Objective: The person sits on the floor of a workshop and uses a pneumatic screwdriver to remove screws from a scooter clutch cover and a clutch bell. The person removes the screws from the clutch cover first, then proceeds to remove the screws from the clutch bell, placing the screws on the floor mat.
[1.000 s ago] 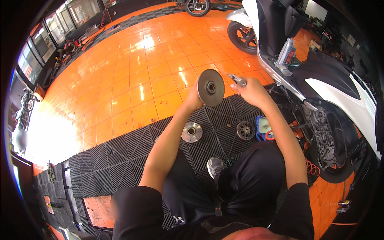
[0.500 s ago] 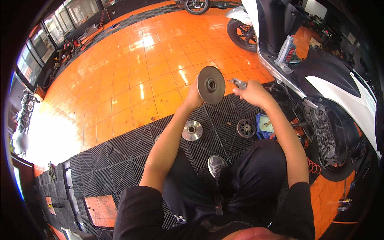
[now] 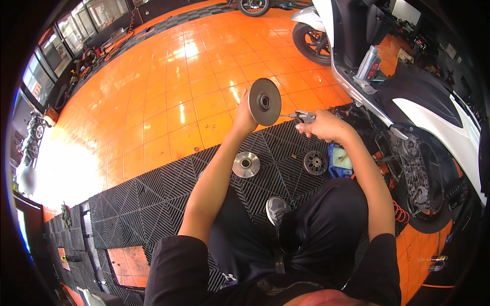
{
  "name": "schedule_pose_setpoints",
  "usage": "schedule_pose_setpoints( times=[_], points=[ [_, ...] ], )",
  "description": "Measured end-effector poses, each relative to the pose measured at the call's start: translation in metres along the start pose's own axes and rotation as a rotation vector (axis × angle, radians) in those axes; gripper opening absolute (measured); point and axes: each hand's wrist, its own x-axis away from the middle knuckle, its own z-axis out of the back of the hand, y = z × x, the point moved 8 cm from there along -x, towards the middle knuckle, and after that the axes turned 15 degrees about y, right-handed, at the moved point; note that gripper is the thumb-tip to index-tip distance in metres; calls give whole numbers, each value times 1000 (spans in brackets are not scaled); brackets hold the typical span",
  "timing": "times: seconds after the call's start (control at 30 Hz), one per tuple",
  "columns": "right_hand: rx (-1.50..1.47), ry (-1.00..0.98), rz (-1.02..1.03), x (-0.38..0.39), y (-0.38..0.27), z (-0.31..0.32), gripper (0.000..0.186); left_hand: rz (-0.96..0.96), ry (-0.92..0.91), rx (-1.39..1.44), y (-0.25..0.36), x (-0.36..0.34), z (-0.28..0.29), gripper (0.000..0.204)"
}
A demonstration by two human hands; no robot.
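Up in front of me, my left hand (image 3: 245,118) grips a round grey metal pulley disc (image 3: 265,102) from behind its left edge. The disc stands nearly on edge, with its dark central hub facing me. To its right, my right hand (image 3: 326,125) is closed around a grey air blow gun (image 3: 304,117). The gun's thin nozzle points left at the disc's lower right rim; whether the two touch I cannot tell. Below, a shiny silver pulley disc (image 3: 246,174) lies on the black mat, and farther right a dark round plate with holes (image 3: 315,162).
A blue-edged container (image 3: 340,161) with pale contents sits beside my right knee. A white and black scooter (image 3: 403,97) stands on the right, its rear drive side exposed, a grey bottle (image 3: 367,64) on its floorboard. An orange coiled hose (image 3: 400,213) lies near its rear wheel.
The pulley disc has shifted slightly left and up in my left hand. My right hand has lowered a little, and the blow gun's nozzle now shows close to the disc's rim.
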Motion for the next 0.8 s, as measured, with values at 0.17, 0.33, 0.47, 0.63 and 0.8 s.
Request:
schedule_pose_setpoints(
  times=[0.17,0.33,0.47,0.63,0.8],
  points=[
    [75,-88,81,0,-4,-8,35,91,-13,7,-14,4,-3,56],
    [24,3,182,-2,-14,-6,29,128,3,106,-13,2,-6,42],
    [68,-103,275,3,-18,-17,35,164,14,237,-15,0,-6,39],
    [-31,-74,280,12,-38,-14,34,41,46,210,-3,2,-5,39],
    [8,-48,322,20,-55,-12,34,-10,-33,116,-5,6,-8,40]
  ],
)
